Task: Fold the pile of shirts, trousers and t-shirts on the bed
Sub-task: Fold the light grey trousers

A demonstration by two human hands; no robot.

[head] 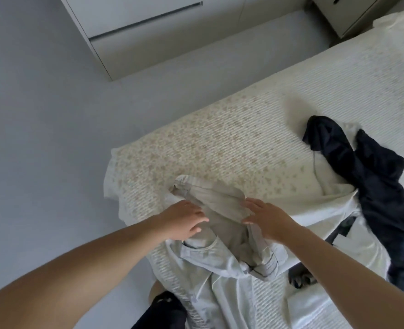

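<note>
A beige folded garment (220, 210) lies near the bed's corner on top of a pale blue shirt (220, 288). My left hand (182, 219) rests flat on its left side, fingers straight. On its right side my right hand (265, 222) presses down, fingers spread and straight. To the right, a dark navy garment (367, 176) sprawls over a white garment (333, 205). The pale shirt's collar shows just below my hands.
The bed (243, 143) has a cream cover with a small floral print; its corner (115, 167) is at the left. Grey floor (42, 115) lies beyond, a white wardrobe (136, 24) at the top, a bedside unit (348, 13) top right.
</note>
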